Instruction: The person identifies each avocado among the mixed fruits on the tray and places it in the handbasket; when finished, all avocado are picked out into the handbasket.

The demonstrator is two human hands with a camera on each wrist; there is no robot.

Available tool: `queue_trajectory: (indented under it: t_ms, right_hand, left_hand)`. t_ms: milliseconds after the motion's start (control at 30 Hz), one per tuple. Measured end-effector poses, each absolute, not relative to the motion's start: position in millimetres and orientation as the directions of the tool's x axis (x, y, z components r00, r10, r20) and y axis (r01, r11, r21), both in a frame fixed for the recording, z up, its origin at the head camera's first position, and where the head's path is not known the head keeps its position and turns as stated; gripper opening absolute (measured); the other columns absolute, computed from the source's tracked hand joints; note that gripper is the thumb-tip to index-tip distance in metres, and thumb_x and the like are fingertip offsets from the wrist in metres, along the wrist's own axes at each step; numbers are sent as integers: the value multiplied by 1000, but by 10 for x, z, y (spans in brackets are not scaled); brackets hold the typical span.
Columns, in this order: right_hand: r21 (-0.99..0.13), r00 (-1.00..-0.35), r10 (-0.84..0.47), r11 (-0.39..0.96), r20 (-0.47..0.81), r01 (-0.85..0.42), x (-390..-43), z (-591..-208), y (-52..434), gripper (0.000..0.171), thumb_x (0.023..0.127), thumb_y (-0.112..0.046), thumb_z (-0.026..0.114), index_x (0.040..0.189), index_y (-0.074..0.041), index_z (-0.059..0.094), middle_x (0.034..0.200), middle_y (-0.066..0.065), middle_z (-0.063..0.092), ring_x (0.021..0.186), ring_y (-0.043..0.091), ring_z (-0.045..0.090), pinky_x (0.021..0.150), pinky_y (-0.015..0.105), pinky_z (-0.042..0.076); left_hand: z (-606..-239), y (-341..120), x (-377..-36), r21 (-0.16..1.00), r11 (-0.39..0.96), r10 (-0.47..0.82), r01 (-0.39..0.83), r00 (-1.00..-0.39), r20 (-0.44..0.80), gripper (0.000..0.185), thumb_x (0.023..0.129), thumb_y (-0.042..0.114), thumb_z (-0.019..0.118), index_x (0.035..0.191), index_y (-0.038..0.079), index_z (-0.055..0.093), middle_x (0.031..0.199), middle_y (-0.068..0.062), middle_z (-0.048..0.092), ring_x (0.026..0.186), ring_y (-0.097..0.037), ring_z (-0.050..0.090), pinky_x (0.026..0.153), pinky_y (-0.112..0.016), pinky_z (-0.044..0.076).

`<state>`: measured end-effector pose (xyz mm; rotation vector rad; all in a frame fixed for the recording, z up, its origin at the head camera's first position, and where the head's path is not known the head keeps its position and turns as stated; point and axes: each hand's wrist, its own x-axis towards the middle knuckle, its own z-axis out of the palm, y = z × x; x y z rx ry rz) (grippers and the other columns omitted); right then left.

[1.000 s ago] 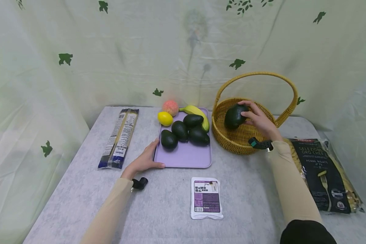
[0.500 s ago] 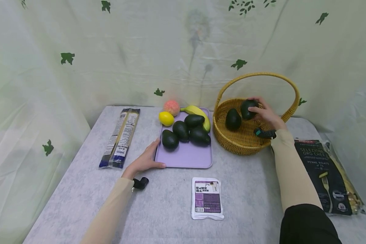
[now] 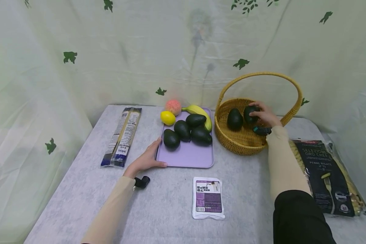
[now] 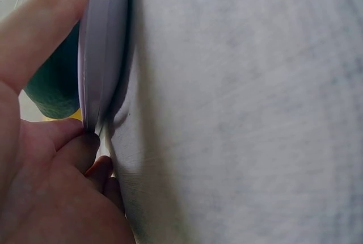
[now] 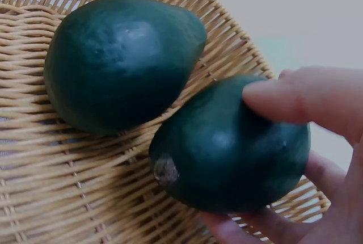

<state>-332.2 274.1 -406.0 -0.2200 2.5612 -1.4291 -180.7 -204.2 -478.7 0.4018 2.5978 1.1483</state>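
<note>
While the right hand reaches into the wicker basket, its fingers curl round a dark green avocado, thumb below and a fingertip pressed on top. That avocado is pear-shaped with a smooth, slightly glossy skin and a small brownish stem scar at its narrow end, which points toward the basket's middle. It lies against the far right inner wall of the basket, touching a second avocado of the same dark green, which rests on the woven bottom just to its left. The basket is golden woven cane with a tall arched handle, standing on the grey bench just right of the lilac tray.

The left hand holds the near left corner of the tray; in the left wrist view the thumb lies along the tray's rim and the other fingers are tucked under its edge, so the corner is pinched between them. On the tray lie four more avocados, bunched together, with a lemon, a pinkish round fruit and a banana along the far edge. A long packet of spaghetti lies left of the tray, a small white and purple packet near the front, and a dark bag of penne at the right.
</note>
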Motion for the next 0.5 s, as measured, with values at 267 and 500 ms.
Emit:
queue_trajectory:
  t_ms: [267,500]
  right_hand:
    - [-857,-980,-149,514,-132,37,-3289,-4109,2603,45,89,-2,51,131,-2,36,130,25,33,98,33,44,68,40,47]
    - [-846,-986,-116,531,-119,40,-3255,-4082,2535,47,86,6,51,131,-1,38,135,23,30,98,33,39,73,42,39]
  left_hand:
    - [-4785,-2038,-1821,747,647,361,153,-924,-123,111,68,37,78,144,4,4,149,-14,4,135,-28,3,108,-44,6]
    - [-4765,-2037,-1804,749,648,354,138,-925,-136,111,68,35,78,144,4,3,149,-15,3,135,-28,3,108,-44,6]
